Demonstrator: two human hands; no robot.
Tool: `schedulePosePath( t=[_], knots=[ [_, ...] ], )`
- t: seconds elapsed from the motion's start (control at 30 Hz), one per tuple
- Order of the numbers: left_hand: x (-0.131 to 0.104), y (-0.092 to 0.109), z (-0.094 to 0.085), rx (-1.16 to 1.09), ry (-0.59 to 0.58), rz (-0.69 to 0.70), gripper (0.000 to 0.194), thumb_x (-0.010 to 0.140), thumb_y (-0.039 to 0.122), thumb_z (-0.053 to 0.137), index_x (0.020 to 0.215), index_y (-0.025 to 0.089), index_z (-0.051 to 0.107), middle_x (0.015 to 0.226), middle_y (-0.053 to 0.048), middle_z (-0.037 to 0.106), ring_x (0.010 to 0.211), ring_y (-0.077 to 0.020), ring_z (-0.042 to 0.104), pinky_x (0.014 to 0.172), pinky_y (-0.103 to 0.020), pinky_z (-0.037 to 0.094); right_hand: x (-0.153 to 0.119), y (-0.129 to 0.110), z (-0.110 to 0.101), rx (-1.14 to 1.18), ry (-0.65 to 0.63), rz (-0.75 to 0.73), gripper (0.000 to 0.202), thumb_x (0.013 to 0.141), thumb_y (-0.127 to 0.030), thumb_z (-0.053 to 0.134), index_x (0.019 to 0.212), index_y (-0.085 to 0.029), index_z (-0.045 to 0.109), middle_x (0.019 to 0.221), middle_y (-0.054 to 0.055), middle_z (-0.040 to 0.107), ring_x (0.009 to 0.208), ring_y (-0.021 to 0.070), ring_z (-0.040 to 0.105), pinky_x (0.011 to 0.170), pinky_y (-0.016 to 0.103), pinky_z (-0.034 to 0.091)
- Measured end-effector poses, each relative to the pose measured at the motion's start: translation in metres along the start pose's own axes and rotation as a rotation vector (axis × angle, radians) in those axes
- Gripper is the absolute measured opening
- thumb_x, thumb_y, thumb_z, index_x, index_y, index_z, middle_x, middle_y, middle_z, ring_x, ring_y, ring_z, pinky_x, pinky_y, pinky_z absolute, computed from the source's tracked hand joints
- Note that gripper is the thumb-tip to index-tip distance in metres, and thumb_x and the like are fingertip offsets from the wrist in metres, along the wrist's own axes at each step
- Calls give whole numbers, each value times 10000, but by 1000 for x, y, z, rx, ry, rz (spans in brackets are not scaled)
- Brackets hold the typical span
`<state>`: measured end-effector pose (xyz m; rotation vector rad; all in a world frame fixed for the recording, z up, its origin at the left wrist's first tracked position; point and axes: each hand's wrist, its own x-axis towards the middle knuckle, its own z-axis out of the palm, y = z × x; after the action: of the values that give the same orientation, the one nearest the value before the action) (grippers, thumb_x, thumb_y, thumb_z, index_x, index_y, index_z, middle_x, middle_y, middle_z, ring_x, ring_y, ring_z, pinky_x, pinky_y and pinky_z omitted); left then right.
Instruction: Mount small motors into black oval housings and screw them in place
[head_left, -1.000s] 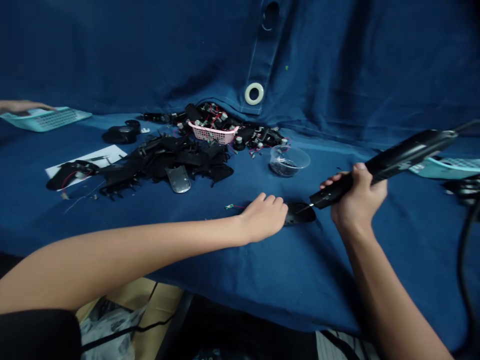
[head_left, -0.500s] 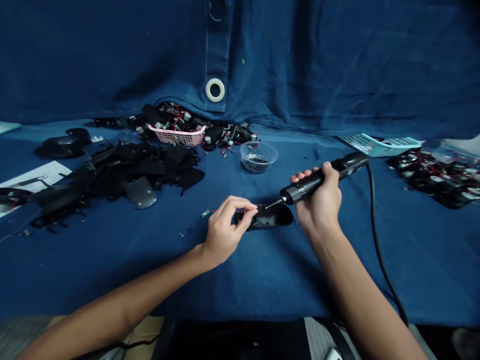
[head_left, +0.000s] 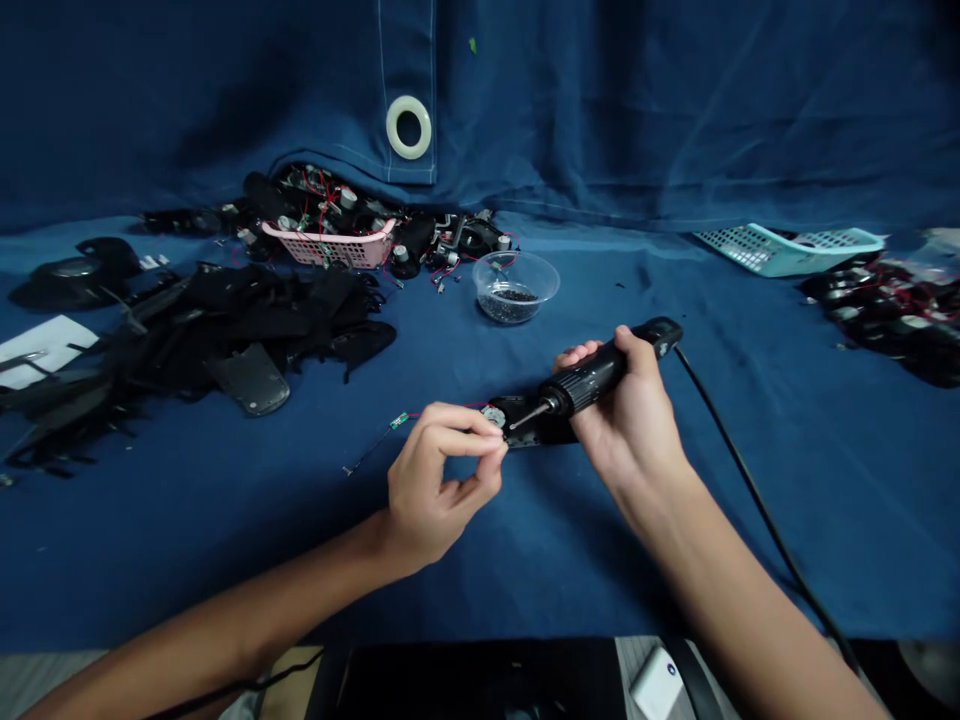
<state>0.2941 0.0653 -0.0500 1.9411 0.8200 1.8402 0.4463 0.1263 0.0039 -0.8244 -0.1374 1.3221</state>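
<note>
My right hand is wrapped round a black corded electric screwdriver, its bit pointing down and left. Below the tool lies a black plastic shell on the blue cloth, partly covered by both hands. A round silvery part sits at the shell's left end, with a red wire leading left to a small green circuit board. With thumb and fingers pinched together, my left hand is at the shell's near left edge, close to the bit tip. Whatever it pinches is too small to make out.
Behind the shell stands a clear plastic bowl of small dark pieces. Black plastic parts are heaped at left, beyond them a pink basket of wired parts. A turquoise basket and another wired pile lie right. The screwdriver's cord trails right.
The camera view has shifted. My left hand has drawn back toward the shell's near edge, uncovering the round silvery part. The screwdriver bit has moved left, close to my left fingertips.
</note>
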Motion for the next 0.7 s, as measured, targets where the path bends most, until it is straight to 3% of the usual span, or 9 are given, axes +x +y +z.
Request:
schedulePosePath(
  t=[0.2, 0.7],
  knots=[
    [0, -5, 0, 39, 18, -40, 254, 772, -22, 615, 913, 176, 543, 912, -29, 607, 836, -149, 632, 749, -336, 560, -1, 2, 1, 3, 53, 22, 165, 856, -293, 543, 760, -199, 447, 682, -29, 504, 578, 59, 540, 553, 184, 578],
    [0, -3, 1, 68, -23, -84, 263, 766, -27, 598, 918, 175, 526, 890, -27, 588, 850, -147, 610, 766, -326, 545, 1, 8, -4, -68, -6, -32, 189, 848, -325, 565, 778, -210, 433, 688, -44, 508, 587, 58, 564, 613, 206, 591]
  ],
)
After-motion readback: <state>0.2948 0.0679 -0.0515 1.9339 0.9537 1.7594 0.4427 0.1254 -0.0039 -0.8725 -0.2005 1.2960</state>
